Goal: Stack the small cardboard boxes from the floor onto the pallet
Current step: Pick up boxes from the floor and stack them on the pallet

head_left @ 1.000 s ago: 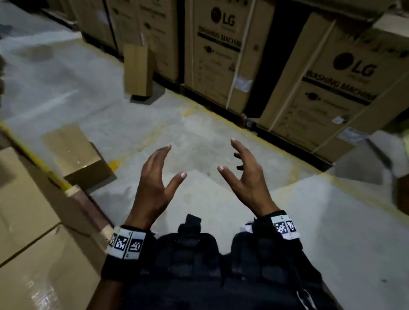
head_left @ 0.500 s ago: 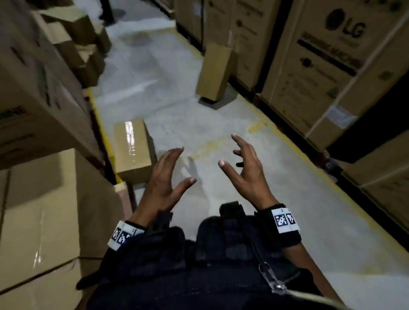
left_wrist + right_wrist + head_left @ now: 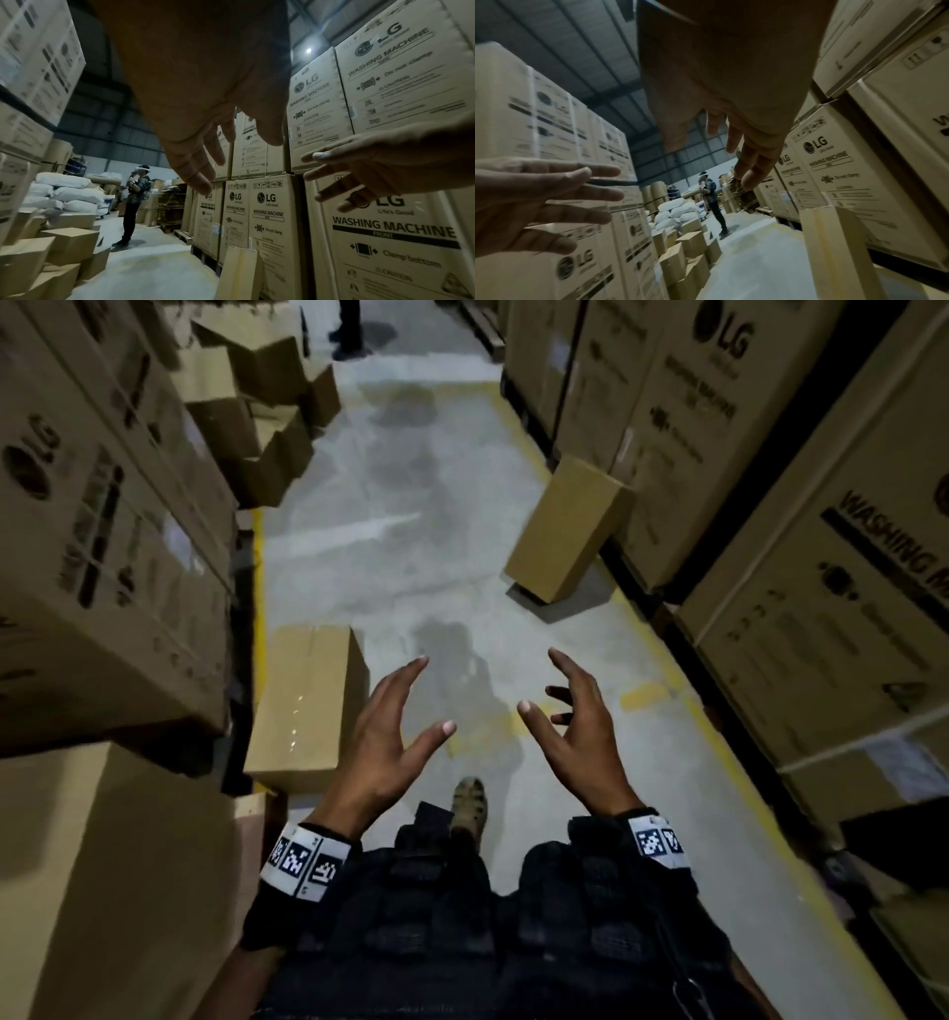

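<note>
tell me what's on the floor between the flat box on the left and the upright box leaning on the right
Nothing: in the head view the stretch between the flat box and the upright box is bare grey concrete floor, crossed only by a pale streak and shadows.

Plain brown box (image 3: pixel 308 701) lies flat on floor; another (image 3: pixel 565 531) leans upright.

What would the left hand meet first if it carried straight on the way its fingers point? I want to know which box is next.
Probably nothing soon: the left hand points up the bare floor, passing just right of the flat box. Depth is unclear.
</note>
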